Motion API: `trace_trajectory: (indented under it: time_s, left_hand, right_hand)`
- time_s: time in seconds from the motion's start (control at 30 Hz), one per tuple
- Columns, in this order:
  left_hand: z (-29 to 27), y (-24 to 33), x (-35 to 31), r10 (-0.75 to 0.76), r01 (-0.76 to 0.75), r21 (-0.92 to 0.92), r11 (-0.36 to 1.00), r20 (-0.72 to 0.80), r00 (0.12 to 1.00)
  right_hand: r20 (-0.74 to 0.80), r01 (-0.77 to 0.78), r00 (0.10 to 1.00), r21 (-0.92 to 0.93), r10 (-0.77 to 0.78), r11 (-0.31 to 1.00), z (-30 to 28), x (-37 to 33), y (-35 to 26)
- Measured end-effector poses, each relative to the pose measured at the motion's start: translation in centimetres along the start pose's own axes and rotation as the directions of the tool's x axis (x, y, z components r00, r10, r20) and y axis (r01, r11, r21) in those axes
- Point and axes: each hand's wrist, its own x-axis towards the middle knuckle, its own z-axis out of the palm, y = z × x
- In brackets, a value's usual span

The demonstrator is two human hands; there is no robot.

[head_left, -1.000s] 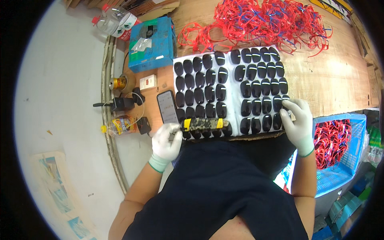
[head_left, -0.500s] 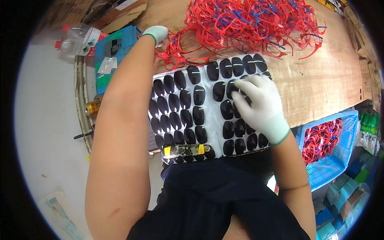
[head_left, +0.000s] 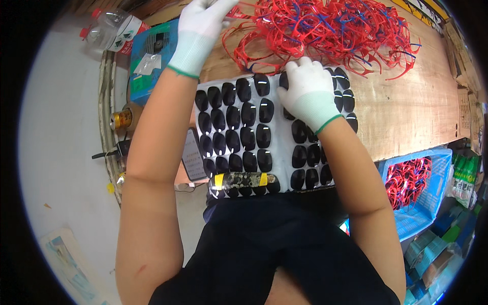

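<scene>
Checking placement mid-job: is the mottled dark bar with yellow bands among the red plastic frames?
No, the bar lies over glossy black rounded lenses at near left.

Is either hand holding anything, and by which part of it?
It cannot be told: the left hand is at the red glasses frames, its grip unclear; the right hand is over dark lenses, its fingers hiding any hold.
</scene>
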Motion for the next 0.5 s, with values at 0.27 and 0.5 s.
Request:
trace_trajectory:
  time_s: [0.27, 0.5]
  left_hand:
    - [-0.5, 2.1, 0.8, 0.253, -0.318, 0.623, 0.715, 0.193, 0.948]
    - [-1.4, 5.8, -2.4, 0.553, -0.657, 0.748, 0.098, 0.508, 0.661]
  right_hand:
    - [-0.262, 0.314, 0.945, 0.577, -0.194, 0.753, -1.1, -3.7, -0.3]
    - [-0.264, 0.569, 0.821, 0.317, -0.506, 0.759, -5.2, -10.1, 2.0]
